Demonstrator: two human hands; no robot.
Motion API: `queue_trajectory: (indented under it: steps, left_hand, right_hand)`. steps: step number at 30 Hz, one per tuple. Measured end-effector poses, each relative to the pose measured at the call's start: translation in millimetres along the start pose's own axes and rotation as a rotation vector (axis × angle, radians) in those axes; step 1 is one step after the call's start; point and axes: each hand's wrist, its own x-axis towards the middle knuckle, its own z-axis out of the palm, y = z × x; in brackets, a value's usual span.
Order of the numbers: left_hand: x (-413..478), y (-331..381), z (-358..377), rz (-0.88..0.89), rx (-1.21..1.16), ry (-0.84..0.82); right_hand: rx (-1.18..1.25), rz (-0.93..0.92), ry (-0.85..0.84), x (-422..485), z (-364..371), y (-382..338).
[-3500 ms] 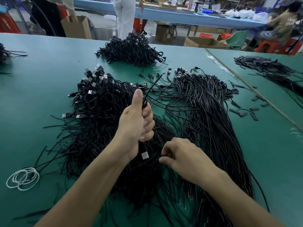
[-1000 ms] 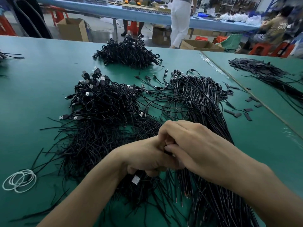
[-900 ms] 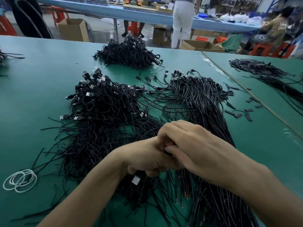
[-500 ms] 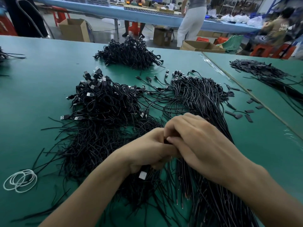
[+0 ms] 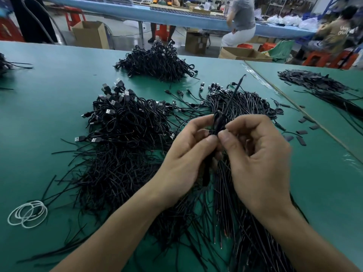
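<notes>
My left hand [image 5: 184,154] and my right hand [image 5: 257,154] meet above the green table [image 5: 49,79], both pinching one coiled black cable [image 5: 218,124]. Its loose end sticks up and away toward the far right. Below the hands the cable hangs down between my palms. Under my hands lies a spread of straight black cables [image 5: 235,222] with bare wire ends. A tangled heap of black USB cables [image 5: 125,118] with silver plugs lies to the left.
A third heap of bundled cables [image 5: 157,61] sits farther back. White rubber bands [image 5: 27,213] lie near the left front. Small black sleeves [image 5: 300,138] are scattered at right, by a table seam. Another cable pile [image 5: 318,85] lies on the right table. People work behind.
Both hands have risen from the pile and turned palms inward. The cable, earlier hidden inside my clasped hands, now shows between my fingertips with its end pointing up.
</notes>
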Motion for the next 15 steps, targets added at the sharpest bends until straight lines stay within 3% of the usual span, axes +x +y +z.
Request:
queue_trajectory:
  steps: [6,11,15]
  left_hand:
    - [0.7,-6.2,-14.5,0.225,0.681,0.177]
    - [0.1,-1.4,-11.9,0.09,0.399,0.085]
    - [-0.8,4.1,-8.6,0.003,0.181,0.103]
  right_hand:
    - [0.56,0.439,-0.035,2.0,-3.6,4.7]
    - [0.838,0.636,-0.152,2.9,-6.7,14.4]
    - [0.795,0.706,-0.178,7.1,-11.1,18.7]
